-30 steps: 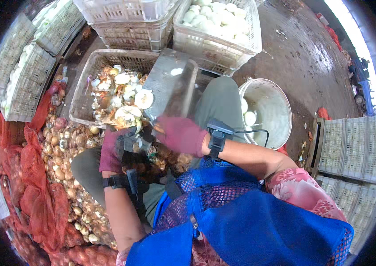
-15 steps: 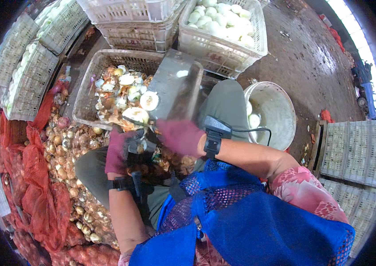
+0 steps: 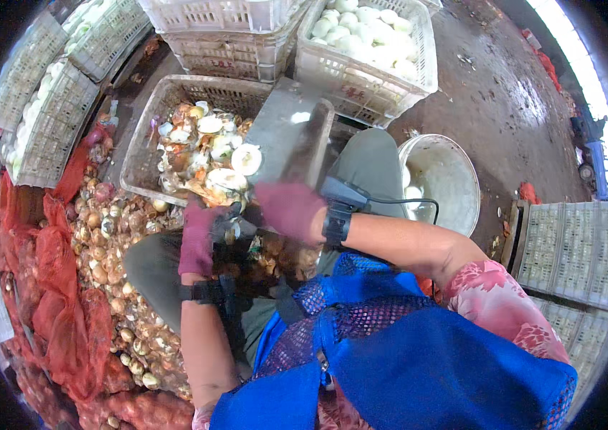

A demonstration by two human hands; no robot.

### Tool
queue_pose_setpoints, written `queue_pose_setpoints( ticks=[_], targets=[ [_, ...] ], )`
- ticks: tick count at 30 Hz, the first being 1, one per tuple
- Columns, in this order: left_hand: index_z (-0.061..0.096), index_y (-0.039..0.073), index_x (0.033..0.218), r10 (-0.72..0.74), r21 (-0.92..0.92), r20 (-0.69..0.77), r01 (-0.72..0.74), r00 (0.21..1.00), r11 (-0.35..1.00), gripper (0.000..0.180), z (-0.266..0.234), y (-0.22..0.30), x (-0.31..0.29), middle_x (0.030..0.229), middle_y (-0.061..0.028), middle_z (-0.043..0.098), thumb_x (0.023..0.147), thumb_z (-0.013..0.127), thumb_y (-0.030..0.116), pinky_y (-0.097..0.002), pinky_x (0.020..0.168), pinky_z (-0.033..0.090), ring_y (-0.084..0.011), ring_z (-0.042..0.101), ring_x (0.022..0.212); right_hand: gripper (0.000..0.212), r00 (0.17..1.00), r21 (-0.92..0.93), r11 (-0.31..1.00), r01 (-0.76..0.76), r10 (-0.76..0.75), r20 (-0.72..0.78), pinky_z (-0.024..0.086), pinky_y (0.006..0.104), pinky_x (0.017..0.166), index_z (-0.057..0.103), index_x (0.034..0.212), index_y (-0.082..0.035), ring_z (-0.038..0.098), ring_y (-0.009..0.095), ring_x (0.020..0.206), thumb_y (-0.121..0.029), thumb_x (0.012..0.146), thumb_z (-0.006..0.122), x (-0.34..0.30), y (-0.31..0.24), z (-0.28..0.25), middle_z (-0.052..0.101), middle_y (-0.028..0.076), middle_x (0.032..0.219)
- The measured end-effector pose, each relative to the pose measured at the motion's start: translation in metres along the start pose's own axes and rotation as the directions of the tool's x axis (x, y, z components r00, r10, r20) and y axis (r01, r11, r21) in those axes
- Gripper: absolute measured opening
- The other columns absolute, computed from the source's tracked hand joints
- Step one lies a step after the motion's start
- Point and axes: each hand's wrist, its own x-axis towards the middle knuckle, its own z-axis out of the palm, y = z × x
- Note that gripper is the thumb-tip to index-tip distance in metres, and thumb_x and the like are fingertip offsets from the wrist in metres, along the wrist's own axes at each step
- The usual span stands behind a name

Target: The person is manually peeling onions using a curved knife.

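Note:
My left hand (image 3: 199, 233), in a purple-red glove, is curled at the near edge of a crate of onion scraps (image 3: 134, 161). Its fingertips close round something dark and blurred that I cannot make out. Beside it my right hand (image 3: 288, 209), gloved alike and smeared by motion, is bunched into a fist at the near end of a grey metal board (image 3: 279, 132). Whatever it grips is hidden. Just beyond both hands, onion skins, cut ends and a pale halved onion piece (image 3: 247, 160) lie in the crate.
Right of my knee stands a white bucket (image 3: 454, 183) with a few peeled onions inside. Beyond it is a crate heaped with peeled onions (image 3: 365, 36). Unpeeled onions (image 3: 103, 251) cover the ground at left, next to red mesh sacks (image 3: 60, 301). Stacked crates (image 3: 569, 244) stand at right.
The view has shifted slightly, so the crates sit a little further right. Both hands stay close together near the crate's edge, the right one still blurred.

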Motion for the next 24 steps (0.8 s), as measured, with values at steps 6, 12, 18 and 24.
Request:
queue_pose_setpoints(
  ticks=[6, 12, 18, 24],
  targets=[
    [0.041, -0.003, 0.126, -0.019, 0.014, 0.047, 0.019, 0.999, 1.0, 0.068, -0.001, 0.0, 0.001, 0.105, -0.0137, 0.063, 0.065, 0.072, -0.006, -0.0291, 0.074, 0.053, -0.0208, 0.063, 0.089, 0.015, 0.999, 0.008, 1.0, 0.002, -0.002, -0.033, 0.05, 0.0428, 0.063, 0.056, 0.092, -0.002, 0.063, 0.035, 0.072, -0.013, 0.082, 0.054, 0.015, 0.02, 0.021, 0.061, 0.019, 0.08],
    [0.04, -0.004, 0.127, 0.032, 0.019, 0.006, -0.033, 0.999, 0.999, 0.068, 0.003, -0.018, 0.007, 0.111, -0.0131, 0.06, 0.063, 0.061, -0.006, -0.0325, 0.079, 0.052, -0.0227, 0.063, 0.091, 0.057, 0.968, -0.085, 0.991, -0.107, 0.123, 0.218, 0.05, 0.0405, 0.081, 0.046, 0.119, 0.006, 0.063, 0.032, 0.094, -0.033, 0.078, 0.06, 0.026, 0.015, -0.008, 0.064, 0.02, 0.103],
    [0.044, -0.002, 0.122, 0.015, -0.04, 0.132, -0.01, 0.991, 0.999, 0.053, -0.013, -0.021, -0.006, 0.111, -0.0126, 0.061, 0.073, 0.062, 0.004, -0.0323, 0.08, 0.052, -0.022, 0.062, 0.093, 0.03, 0.995, 0.355, 0.93, -0.099, 0.088, 0.046, 0.049, 0.0439, 0.073, 0.052, 0.107, -0.002, 0.061, 0.037, 0.087, -0.023, 0.086, 0.052, 0.01, 0.039, 0.002, 0.058, 0.023, 0.098],
    [0.042, -0.001, 0.125, 0.064, 0.032, 0.151, -0.07, 0.986, 0.997, 0.052, -0.005, -0.021, 0.005, 0.115, -0.0112, 0.06, 0.079, 0.063, 0.012, -0.0344, 0.079, 0.051, -0.021, 0.061, 0.096, 0.037, 0.969, 0.696, 0.707, -0.124, 0.238, -0.07, 0.046, 0.0451, 0.073, 0.051, 0.104, -0.002, 0.058, 0.038, 0.086, -0.035, 0.088, 0.052, -0.018, 0.047, 0.042, 0.058, 0.022, 0.092]
  ],
)
